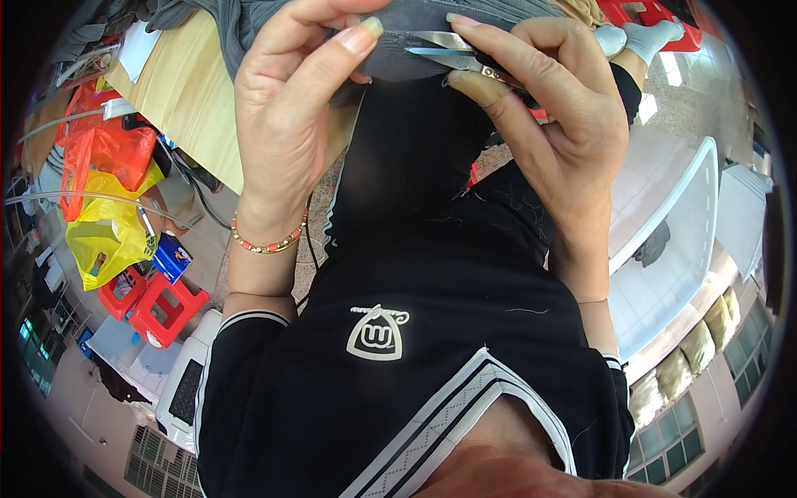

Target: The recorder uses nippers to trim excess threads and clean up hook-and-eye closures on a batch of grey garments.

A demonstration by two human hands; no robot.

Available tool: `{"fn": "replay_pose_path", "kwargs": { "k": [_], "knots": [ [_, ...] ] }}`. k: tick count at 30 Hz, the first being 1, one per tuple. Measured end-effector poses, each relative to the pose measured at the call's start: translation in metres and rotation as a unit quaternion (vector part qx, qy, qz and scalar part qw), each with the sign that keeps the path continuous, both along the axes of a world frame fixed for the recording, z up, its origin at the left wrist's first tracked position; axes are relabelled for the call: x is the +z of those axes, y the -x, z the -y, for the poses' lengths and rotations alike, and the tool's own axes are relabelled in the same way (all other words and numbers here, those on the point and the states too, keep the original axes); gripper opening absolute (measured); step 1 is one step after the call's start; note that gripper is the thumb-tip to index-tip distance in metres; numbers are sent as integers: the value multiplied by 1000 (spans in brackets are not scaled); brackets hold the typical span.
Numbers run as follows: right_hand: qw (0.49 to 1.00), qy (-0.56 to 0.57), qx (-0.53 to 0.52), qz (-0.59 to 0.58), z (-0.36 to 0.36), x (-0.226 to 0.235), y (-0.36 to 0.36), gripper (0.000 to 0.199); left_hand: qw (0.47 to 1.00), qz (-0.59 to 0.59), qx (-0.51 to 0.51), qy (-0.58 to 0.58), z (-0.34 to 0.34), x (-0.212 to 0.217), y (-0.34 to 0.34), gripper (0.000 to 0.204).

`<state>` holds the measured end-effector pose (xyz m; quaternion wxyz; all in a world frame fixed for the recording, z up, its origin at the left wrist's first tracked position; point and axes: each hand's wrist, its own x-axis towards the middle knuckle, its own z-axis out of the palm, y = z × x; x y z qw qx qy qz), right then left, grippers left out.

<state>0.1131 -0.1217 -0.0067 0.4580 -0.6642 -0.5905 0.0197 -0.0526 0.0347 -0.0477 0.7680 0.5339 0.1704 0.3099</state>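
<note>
My right hand (pixel 564 108) grips a small pair of thread snips (pixel 444 58), thumb below and forefinger above. Their two pointed blades are parted and face my left hand (pixel 286 108). That hand is raised at the left, thumb and forefinger brought close together near the blade tips; what lies between them, if anything, is too fine to make out. Grey fabric (pixel 411 18) is spread behind and below the blades, at the table edge. Loose threads cling to my black clothing (pixel 415 257).
A wooden tabletop (pixel 178 79) is at the upper left. Beside it are a red plastic bag (pixel 124 158), a yellow bag (pixel 104 220), a blue box (pixel 172 257) and red stools (pixel 166 311). A pale, white-rimmed container (pixel 664 290) stands at the right.
</note>
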Motion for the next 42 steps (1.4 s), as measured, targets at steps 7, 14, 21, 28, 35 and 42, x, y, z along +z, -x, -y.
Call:
{"fn": "replay_pose_path", "kwargs": {
  "k": [7,14,21,28,35,42],
  "knots": [
    [1000,8,-5,4,0,2,4,45,1000,1,3,6,2,4,0,32],
    [977,115,-72,-166,6,36,11,35,993,-55,-11,100,21,29,-12,59],
    [989,4,-109,-103,35,0,-21,43,971,-126,-47,-199,-6,19,-17,29],
    [982,48,-113,-144,50,2,-8,44,951,-191,-93,-223,-7,29,-20,15],
    [993,-30,-54,-99,51,-17,-11,50,966,-117,-47,-227,-4,44,-24,16],
    [995,-100,-16,-11,41,-16,-15,48,990,-76,-65,-97,-6,39,-27,17]
  ]
}}
